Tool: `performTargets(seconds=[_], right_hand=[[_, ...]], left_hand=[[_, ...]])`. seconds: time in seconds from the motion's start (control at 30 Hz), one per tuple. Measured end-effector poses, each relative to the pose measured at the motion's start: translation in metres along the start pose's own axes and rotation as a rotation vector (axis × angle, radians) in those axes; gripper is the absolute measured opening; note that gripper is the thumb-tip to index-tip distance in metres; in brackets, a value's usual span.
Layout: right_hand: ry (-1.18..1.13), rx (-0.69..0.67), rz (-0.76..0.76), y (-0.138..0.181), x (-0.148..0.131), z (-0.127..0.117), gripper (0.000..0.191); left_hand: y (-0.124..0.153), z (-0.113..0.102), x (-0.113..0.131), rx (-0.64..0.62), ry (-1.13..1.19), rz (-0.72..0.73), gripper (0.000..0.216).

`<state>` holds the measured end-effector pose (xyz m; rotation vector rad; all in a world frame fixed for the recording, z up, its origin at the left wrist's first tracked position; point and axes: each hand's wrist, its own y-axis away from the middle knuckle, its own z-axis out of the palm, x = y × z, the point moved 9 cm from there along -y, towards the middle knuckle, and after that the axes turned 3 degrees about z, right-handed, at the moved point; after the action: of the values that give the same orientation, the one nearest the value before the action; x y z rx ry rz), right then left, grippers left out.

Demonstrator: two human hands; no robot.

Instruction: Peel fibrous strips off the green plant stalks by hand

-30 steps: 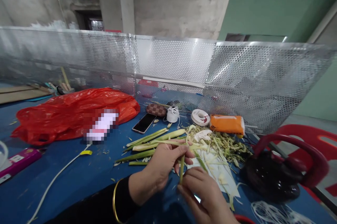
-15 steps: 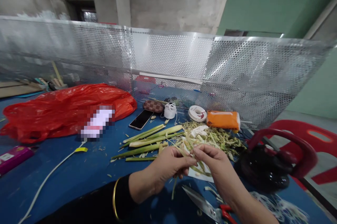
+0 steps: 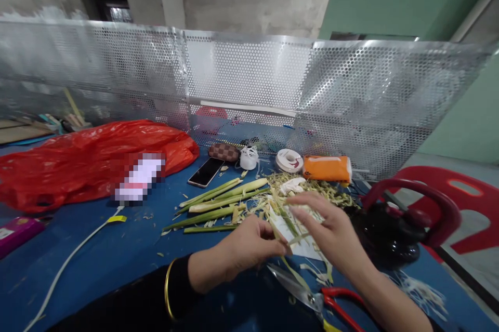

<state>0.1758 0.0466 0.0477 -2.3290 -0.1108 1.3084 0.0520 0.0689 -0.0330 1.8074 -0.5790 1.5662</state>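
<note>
My left hand (image 3: 253, 241) is closed, pinching thin pale-green plant strips (image 3: 297, 239) between thumb and fingers. Just right of it, my right hand (image 3: 335, 233) hovers with thumb and fingers apart and nothing visible between them. Below the hands lie scissors (image 3: 298, 290) with red handles, blades pointing up-left. Under the strips is a white sheet (image 3: 306, 250), partly hidden by my hands. Several cut green stalks (image 3: 222, 212) are spread beyond my left hand. A heap of shredded plant scraps (image 3: 278, 181) sits behind the right hand, with a crumpled white tissue (image 3: 292, 185) on it.
A dark kettle (image 3: 390, 238) stands at right, before a red chair (image 3: 432, 181). Along the back are a phone (image 3: 206, 172), checkered pouch (image 3: 224, 152), white string (image 3: 248, 158), ribbon spool (image 3: 289, 160) and orange packet (image 3: 327, 169). A red plastic bag (image 3: 86, 150) lies left; a perforated metal screen (image 3: 241, 72) borders the table.
My right hand has let go of the strips and moved away from my left hand, its fingers spreading. The left hand keeps its pinch. The view has shifted slightly, showing more of the scissors.
</note>
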Motion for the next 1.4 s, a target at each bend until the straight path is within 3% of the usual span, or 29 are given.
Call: performTargets(seconds=[0.07,0.13,0.27,0.4,0.5,0.67,0.87,1.03,1.1,1.2,1.3,1.4], right_hand=[[-0.088,-0.220,0.127,0.006,0.006,0.027,0.014],[-0.229,-0.310,0.291,0.014,0.016,0.046,0.011],[-0.425,-0.315,0.483,0.021,0.029,0.061,0.017],[-0.452,-0.400,0.512,0.025,0.029,0.069,0.023],[-0.497,-0.308,0.518,0.024,0.034,0.062,0.022],[-0.357,-0.132,0.415,0.018,0.033,0.046,0.022],[-0.285,-0.059,0.348,0.019,0.027,0.041,0.020],[-0.208,-0.042,0.298,0.018,0.028,0.040,0.020],[-0.120,-0.012,0.197,0.014,0.020,0.030,0.016],[0.102,0.102,-0.077,0.010,-0.009,0.003,0.012],[0.303,-0.032,-0.250,0.013,-0.031,0.005,0.020],[0.408,-0.195,-0.256,0.018,-0.032,0.020,0.018]], left_hand=[[0.000,0.002,0.000,-0.015,-0.058,0.026,0.021],[0.000,0.005,0.002,-0.028,-0.083,0.057,0.019],[0.000,0.011,0.004,-0.074,-0.044,0.079,0.018],[0.000,0.008,0.001,-0.054,-0.103,0.034,0.020],[0.001,0.006,0.001,-0.051,-0.102,0.022,0.023],[0.002,0.005,-0.002,-0.025,-0.131,-0.011,0.023],[0.003,0.010,0.002,-0.028,-0.147,0.030,0.039],[0.004,0.015,0.002,-0.076,-0.069,0.011,0.019],[0.002,0.010,0.002,-0.035,0.026,-0.002,0.023],[-0.001,-0.007,0.002,0.091,0.175,-0.022,0.036],[-0.003,-0.019,0.004,0.141,0.246,-0.021,0.038],[-0.003,-0.024,0.008,0.151,0.289,-0.009,0.040]])
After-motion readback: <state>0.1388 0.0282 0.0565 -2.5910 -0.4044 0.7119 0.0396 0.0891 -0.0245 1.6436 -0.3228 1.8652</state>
